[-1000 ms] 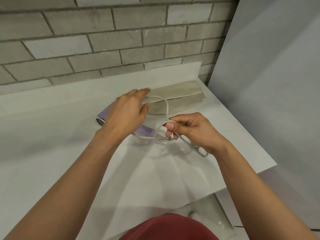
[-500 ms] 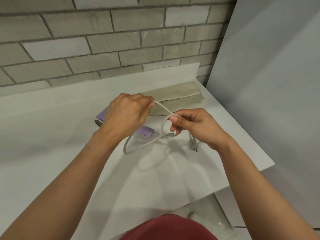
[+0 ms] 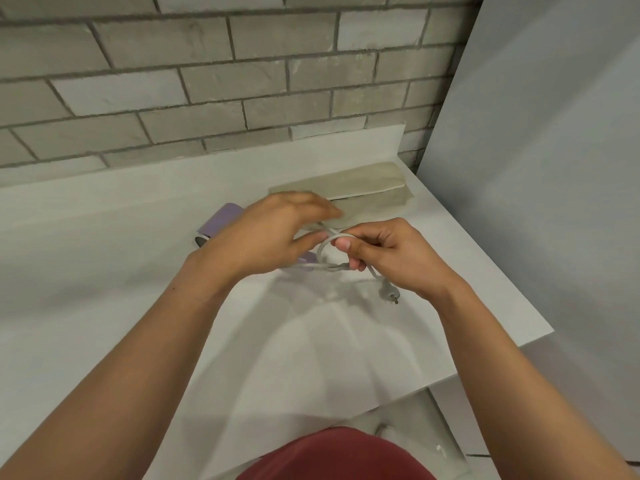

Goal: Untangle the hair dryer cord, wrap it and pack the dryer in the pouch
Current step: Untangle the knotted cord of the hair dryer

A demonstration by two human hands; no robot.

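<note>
Your right hand [image 3: 391, 258] is closed on the cord [image 3: 323, 245]. The thumb and the forefinger pinch the top of a small loop, and the lower fingers curl round the place just under it where two strands cross. I judge that you hold it so because this crossing is the tangle to be opened. With the loop fixed in one hand, the other hand can draw a strand out of it. The plug [image 3: 388, 293] sticks out free below the heel of your right hand, low over the white counter [image 3: 104, 278]. A free plug is useful here, since this is the end that must pass back through the loop.

Your left hand [image 3: 270, 233] is just beside the loop, on its left, with the fingers reaching over a strand that runs toward the pouch. This hand is blurred, so I cannot tell whether it pinches the strand or only lies over it.

Under and behind the left hand lies the hair dryer [image 3: 223, 221], lilac, on its side on the counter. One end with a dark opening shows left of your wrist, and a small lilac part shows between the two hands, where the cord goes into the loop. The pouch [image 3: 367, 183], beige and flat, lies beyond both hands near the brick wall [image 3: 207, 81], ready for the packing step, which is not yet begun.
</note>
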